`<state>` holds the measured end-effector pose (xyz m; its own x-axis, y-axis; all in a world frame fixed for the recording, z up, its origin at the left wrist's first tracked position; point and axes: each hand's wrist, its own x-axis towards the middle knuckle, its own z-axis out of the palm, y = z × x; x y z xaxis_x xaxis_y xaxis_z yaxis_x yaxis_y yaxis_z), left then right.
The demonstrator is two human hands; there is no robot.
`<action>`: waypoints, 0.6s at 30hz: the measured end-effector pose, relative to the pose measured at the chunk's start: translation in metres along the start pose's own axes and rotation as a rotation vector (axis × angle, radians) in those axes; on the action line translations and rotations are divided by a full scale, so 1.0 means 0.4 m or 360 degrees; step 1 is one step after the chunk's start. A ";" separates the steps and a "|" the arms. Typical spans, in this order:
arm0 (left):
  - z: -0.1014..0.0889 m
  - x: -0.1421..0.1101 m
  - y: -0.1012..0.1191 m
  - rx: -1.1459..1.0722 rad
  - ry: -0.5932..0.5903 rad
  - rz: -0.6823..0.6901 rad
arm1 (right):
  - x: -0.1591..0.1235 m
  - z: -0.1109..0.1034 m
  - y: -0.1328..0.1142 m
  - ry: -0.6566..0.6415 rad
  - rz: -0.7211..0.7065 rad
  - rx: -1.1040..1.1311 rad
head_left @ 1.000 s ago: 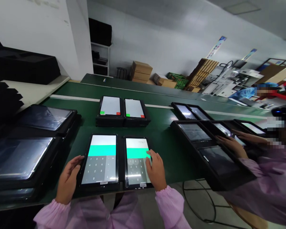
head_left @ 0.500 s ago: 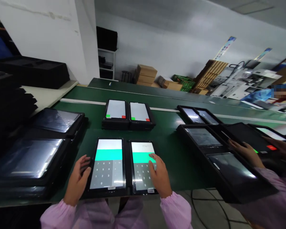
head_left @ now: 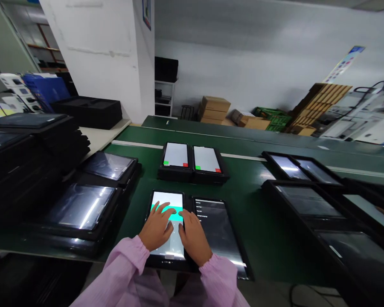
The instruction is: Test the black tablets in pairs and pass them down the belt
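One lit tablet [head_left: 175, 245] lies near the front edge of the green bench [head_left: 265, 238], its long axis running from that edge toward the far side. The left hand [head_left: 156, 224] is directly over it; the right hand [head_left: 193, 234] slants in across its right border. Both hands have fingers apart and curved, gripping nothing; whether they touch the glass, I cannot tell. A dark-screened tablet [head_left: 222, 236] showing a list lies just right of the right hand, the nearer one. The pair sits side by side in a black tray [head_left: 188, 202]. Farther back, a stacked tray [head_left: 174, 174] carries two white-screened tablets [head_left: 207, 157]. Toward the bench's left end, a tray [head_left: 125, 198] bears two unlit tablets [head_left: 86, 207].
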<state>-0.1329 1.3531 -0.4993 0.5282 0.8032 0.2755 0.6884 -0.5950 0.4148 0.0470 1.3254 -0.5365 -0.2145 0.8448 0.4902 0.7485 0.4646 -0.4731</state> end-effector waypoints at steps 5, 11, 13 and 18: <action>-0.003 0.000 0.003 -0.0013 0.0035 0.0046 | -0.007 0.007 0.005 0.0146 0.0043 0.0029; -0.008 -0.005 0.004 -0.0018 -0.0008 0.0026 | -0.006 0.009 0.001 0.0070 0.0039 0.0001; -0.021 -0.023 -0.008 -0.0027 0.0053 -0.0016 | -0.008 0.007 0.000 0.0044 0.0028 -0.0007; -0.056 -0.096 -0.045 0.0000 0.0185 -0.0156 | -0.022 -0.002 -0.008 0.0127 0.0112 0.0025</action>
<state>-0.1766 1.3337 -0.4980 0.3973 0.8554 0.3323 0.7338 -0.5136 0.4448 0.0471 1.3163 -0.5388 -0.1106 0.8521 0.5116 0.7501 0.4092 -0.5195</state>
